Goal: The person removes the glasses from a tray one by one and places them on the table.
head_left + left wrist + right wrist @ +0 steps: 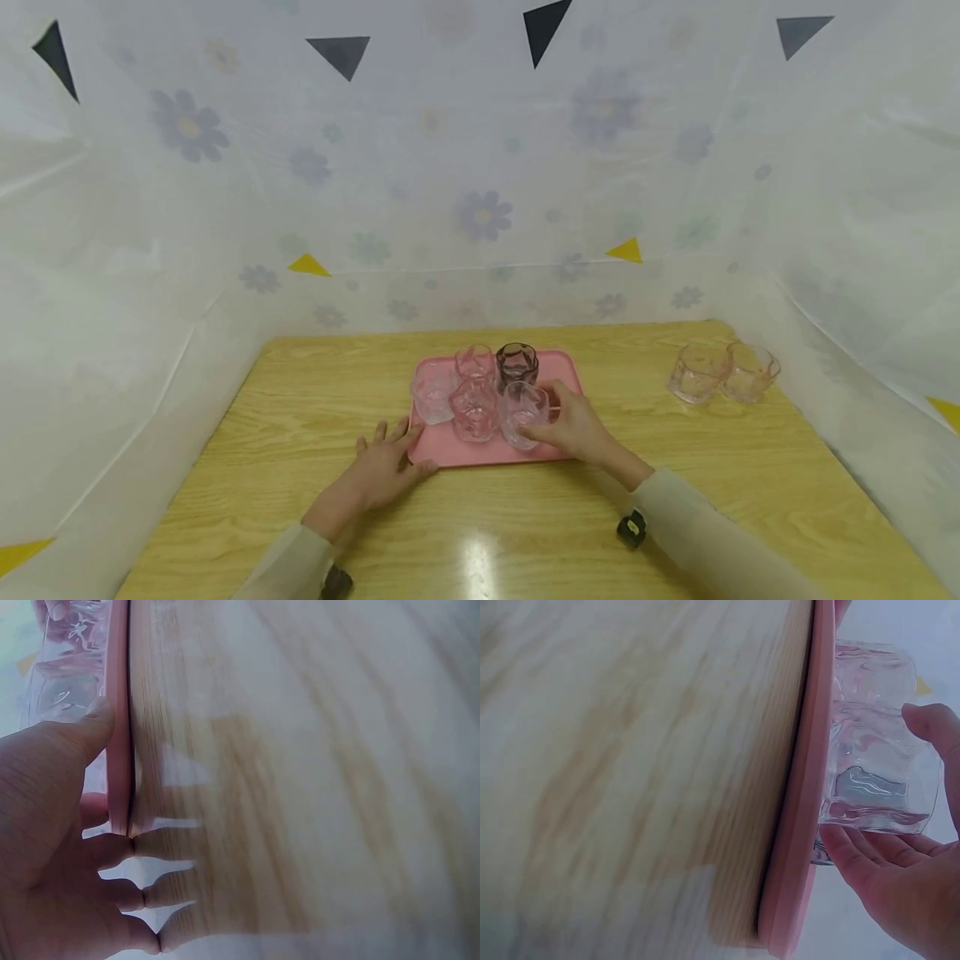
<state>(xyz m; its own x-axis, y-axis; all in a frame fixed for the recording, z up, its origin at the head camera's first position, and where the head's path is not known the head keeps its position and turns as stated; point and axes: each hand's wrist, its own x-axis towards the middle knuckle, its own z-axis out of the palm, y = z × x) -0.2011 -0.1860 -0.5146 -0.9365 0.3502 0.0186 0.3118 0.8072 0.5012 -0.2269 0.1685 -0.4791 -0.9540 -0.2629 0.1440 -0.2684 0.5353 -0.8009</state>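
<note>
A pink tray (468, 454) carries several glass cups. My right hand (573, 427) holds a clear glass (522, 417) at the tray's front right, thumb on one side and fingers on the other. In the right wrist view this glass (874, 772) stands upright on the tray or just above it; I cannot tell which. To its left is a pink glass (474, 412). A dark grey glass (517, 362) and another pink glass (474, 360) stand behind, and a clear glass (433, 396) is at the left. My left hand (382, 471) touches the tray's front left corner, fingers spread, thumb against the rim (118, 750).
Two pale pink glasses (699, 375) stand side by side at the right of the wooden table (300, 392). White sheeting with printed flowers (483, 217) encloses the back and sides.
</note>
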